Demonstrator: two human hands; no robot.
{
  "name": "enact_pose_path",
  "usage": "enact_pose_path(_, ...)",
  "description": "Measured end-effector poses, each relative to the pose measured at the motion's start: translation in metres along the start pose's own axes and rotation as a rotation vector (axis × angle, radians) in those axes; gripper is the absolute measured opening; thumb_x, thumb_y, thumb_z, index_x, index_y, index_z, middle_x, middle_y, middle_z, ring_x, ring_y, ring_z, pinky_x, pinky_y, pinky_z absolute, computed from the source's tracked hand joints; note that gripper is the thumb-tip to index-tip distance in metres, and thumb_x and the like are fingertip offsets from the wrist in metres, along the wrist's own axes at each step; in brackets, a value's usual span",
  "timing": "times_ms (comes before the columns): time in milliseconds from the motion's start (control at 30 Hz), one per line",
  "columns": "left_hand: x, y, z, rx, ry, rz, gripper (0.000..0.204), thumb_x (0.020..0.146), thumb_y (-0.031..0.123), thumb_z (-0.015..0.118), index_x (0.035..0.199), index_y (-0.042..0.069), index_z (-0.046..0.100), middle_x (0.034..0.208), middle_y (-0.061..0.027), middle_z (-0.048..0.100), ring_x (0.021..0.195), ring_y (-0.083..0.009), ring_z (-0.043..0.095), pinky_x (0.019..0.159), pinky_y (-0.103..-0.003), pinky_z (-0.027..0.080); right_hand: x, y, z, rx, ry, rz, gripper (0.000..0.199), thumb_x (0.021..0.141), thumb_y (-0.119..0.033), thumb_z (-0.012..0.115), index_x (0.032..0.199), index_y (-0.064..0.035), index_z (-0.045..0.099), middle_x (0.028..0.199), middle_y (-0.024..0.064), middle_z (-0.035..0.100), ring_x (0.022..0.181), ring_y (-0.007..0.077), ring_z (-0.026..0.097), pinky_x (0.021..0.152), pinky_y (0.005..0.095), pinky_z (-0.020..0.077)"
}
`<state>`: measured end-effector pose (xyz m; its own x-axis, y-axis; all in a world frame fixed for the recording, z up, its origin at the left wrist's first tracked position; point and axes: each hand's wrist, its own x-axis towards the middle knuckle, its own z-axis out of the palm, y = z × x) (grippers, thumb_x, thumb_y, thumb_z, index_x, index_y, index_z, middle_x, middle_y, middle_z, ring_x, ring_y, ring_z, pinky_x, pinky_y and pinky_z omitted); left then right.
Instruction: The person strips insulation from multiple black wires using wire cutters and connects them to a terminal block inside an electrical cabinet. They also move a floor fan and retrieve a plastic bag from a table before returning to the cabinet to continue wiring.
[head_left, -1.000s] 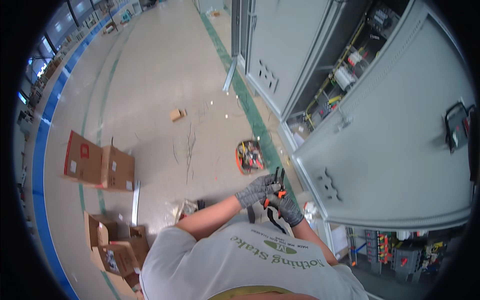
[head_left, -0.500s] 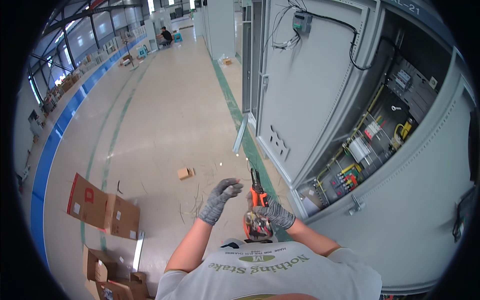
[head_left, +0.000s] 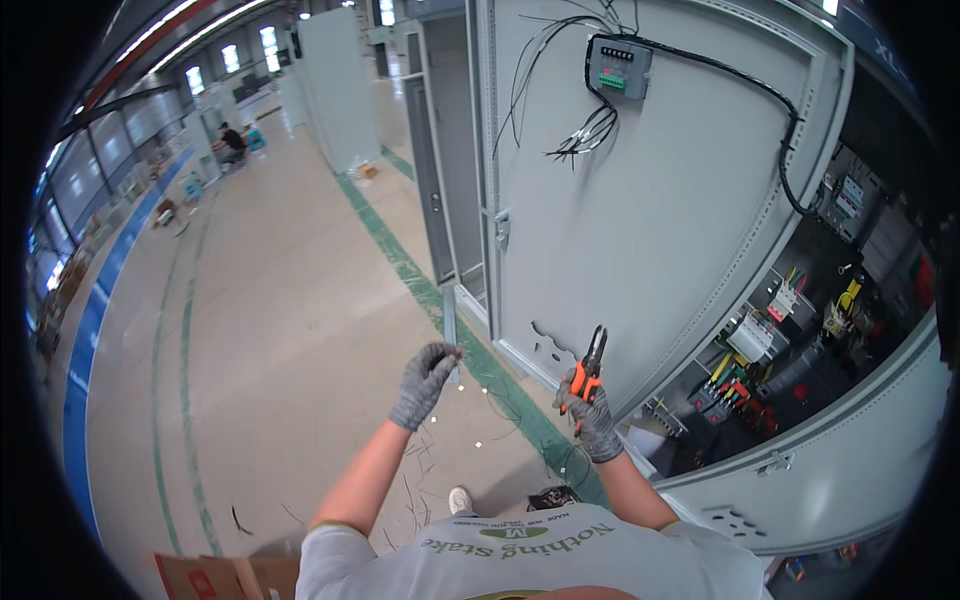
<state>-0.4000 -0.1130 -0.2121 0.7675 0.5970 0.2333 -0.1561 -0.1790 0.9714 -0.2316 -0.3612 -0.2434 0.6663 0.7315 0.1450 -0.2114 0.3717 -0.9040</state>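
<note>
My right hand [head_left: 596,425], in a grey knitted glove, grips wire strippers [head_left: 586,383] with orange handles and a dark jaw pointing up and away. The tool is held in front of the lower part of the open grey cabinet door [head_left: 640,220]. My left hand [head_left: 424,385], gloved the same way, is raised over the floor to the left of the door. Its fingers are pinched together, and whatever they hold is too small to make out. High on the door is a grey meter-like device [head_left: 620,68] with a green terminal block and loose black wires [head_left: 588,135].
The cabinet interior [head_left: 760,340] at right shows breakers and coloured wiring. A metal strip [head_left: 450,325] lies beside the green floor line [head_left: 400,260]. Wire scraps and small white bits litter the floor. A cardboard box [head_left: 205,578] stands lower left; a person [head_left: 232,145] crouches far off.
My view has turned right and come closer to the door. My right hand has lifted the wire strippers from the tool-filled container at my waist toward the door. The left hand stays raised.
</note>
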Motion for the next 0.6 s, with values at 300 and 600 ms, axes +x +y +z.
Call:
enact_pose_path(300, 0.26, 0.09, -0.001, 0.205, -0.234, 0.479, 0.017, 0.091, 0.013, 0.055, 0.1, 0.001, 0.063, 0.09, -0.0042, 0.061, 0.09, -0.0115, 0.056, 0.082, -0.026, 0.044, 0.082, -0.019, 0.025, -0.135, 0.284, -0.251, 0.034, 0.082, -0.009, 0.064, 0.112, -0.0043, 0.051, 0.089, 0.0039, 0.056, 0.083, 0.0143, 0.055, 0.074, 0.03, 0.0465)
enact_pose_path(600, 0.392, 0.139, 0.08, 0.204, -0.575, 0.965, 0.014, 0.085, 0.008, 0.06, 0.099, 0.006, 0.064, 0.095, -0.0088, 0.06, 0.087, -0.0231, 0.06, 0.079, -0.032, 0.049, 0.126, -0.043, -0.004, -0.127, 0.476, -0.405, 0.037, 0.078, -0.012, 0.072, 0.108, -0.0052, 0.05, 0.084, 0.0026, 0.055, 0.08, 0.0158, 0.056, 0.074, 0.0326, 0.0474)
